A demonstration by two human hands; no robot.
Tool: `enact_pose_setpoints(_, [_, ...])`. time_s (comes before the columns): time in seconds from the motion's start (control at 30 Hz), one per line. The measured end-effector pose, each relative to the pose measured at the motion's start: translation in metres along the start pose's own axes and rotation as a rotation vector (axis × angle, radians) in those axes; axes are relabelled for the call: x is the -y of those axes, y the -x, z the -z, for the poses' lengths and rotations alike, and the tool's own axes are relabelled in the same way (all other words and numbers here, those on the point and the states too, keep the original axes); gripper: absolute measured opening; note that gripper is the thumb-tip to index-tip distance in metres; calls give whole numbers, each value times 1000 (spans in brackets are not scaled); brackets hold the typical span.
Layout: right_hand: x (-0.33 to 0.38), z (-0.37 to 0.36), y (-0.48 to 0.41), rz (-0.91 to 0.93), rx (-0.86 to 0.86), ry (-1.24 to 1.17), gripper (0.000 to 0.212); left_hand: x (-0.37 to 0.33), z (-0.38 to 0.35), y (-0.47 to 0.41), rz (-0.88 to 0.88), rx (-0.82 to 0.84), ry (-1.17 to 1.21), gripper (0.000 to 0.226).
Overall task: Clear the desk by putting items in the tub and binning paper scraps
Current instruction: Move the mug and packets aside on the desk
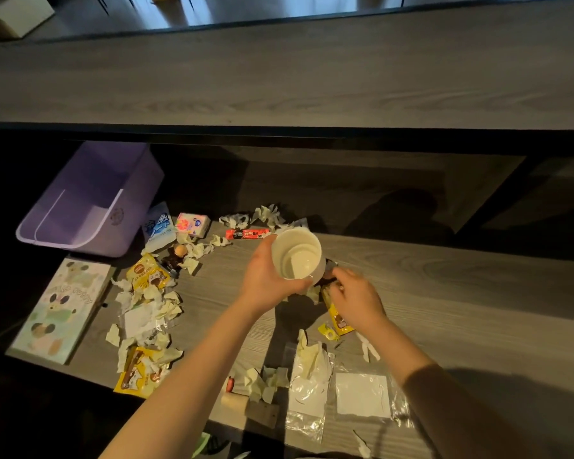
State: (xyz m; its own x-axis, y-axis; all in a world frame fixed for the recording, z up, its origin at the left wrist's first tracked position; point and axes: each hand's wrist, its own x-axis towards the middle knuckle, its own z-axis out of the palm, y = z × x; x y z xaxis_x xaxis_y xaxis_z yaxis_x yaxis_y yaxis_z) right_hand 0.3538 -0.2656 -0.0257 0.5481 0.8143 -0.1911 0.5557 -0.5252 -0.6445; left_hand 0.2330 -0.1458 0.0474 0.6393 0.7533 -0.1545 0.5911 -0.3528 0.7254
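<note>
1. The left hand (267, 276): fingers and thumb wrapped round a white cup (297, 256), held mouth up above the desk (461, 293).
2. The right hand (357, 298): just right of the cup, fingers curled down onto a dark item (327, 271) at the cup's base. Whether they pinch it cannot be told.
3. A yellow snack packet (340, 323): partly under the right hand, with a small yellow tape roll (327, 331) just beside it.
4. A red coffee stick (247, 233): just beyond the left hand.
5. A purple tub (136, 200): well left of both hands and beyond them, tilted, with its open side toward the camera.
6. A pink tissue pack (193, 224) and a blue-white sachet (158, 230): between tub and left hand.
7. The paper scraps (146, 306): crumpled and pale yellow, strewn left of the left forearm, mixed with two more yellow packets (140, 372). A few more lie between the forearms.
8. A cartoon-cover notebook (60, 309): far left, below the tub.
9. The clear plastic bags (362, 395): between the forearms, near the desk's front edge.
</note>
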Motion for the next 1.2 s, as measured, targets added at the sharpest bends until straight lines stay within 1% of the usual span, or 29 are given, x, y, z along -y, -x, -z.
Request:
enact_pose_setpoints(0.03, [-1, 7, 0, -48, -45, -56, 22, -2, -2, -1, -5, 4, 4, 89])
enact_pose_setpoints(0.1, [0, 20, -2, -130, -118, -245, 20, -9, -7, -3, -15, 14, 12, 88])
enact_pose_setpoints(0.17, [4, 33, -6, -182, -154, -469, 25, -16, -14, -7, -31, 34, -15, 89])
enact_pose_setpoints(0.2, [5, 37, -10, -199, -152, -534, 29, -20, -19, -9, -46, 46, -47, 90])
enact_pose_setpoints(0.23, [4, 41, -13, -217, -138, -545, 33, -23, -24, -12, -61, 62, -84, 91])
enact_pose_setpoints(0.3, [3, 48, -17, -250, -89, -459, 40, -31, -33, -16, -74, 102, -134, 97])
enact_pose_setpoints(0.37, [-3, 55, -20, -282, -76, -431, 37, -38, -41, -20, -93, 130, -154, 100])
enact_pose_setpoints(0.47, [-12, 65, -20, -320, -122, -501, 25, -50, -50, -22, -122, 172, -157, 101])
enact_pose_setpoints(0.5, [-16, 67, -21, -332, -154, -492, 24, -55, -54, -23, -113, 191, -132, 102])
enact_pose_setpoints(0.57, [-25, 70, -23, -384, -233, -481, 30, -65, -62, -22, -82, 238, -62, 102])
enact_pose_setpoints(0.63, [-32, 73, -24, -452, -299, -515, 32, -74, -68, -21, -41, 291, 27, 95])
enact_pose_setpoints(0.7, [-39, 78, -26, -513, -342, -517, 33, -80, -76, -19, 14, 336, 123, 80])
enact_pose_setpoints(0.87, [-51, 81, -35, -641, -356, -481, 34, -87, -95, -19, 210, 416, 316, 66])
enact_pose_setpoints(1.03, [-58, 82, -43, -700, -317, -498, 38, -85, -104, -25, 266, 467, 381, 58])
enact_pose_setpoints(1.2, [-60, 84, -43, -684, -374, -555, 36, -87, -106, -33, 339, 481, 474, 49])
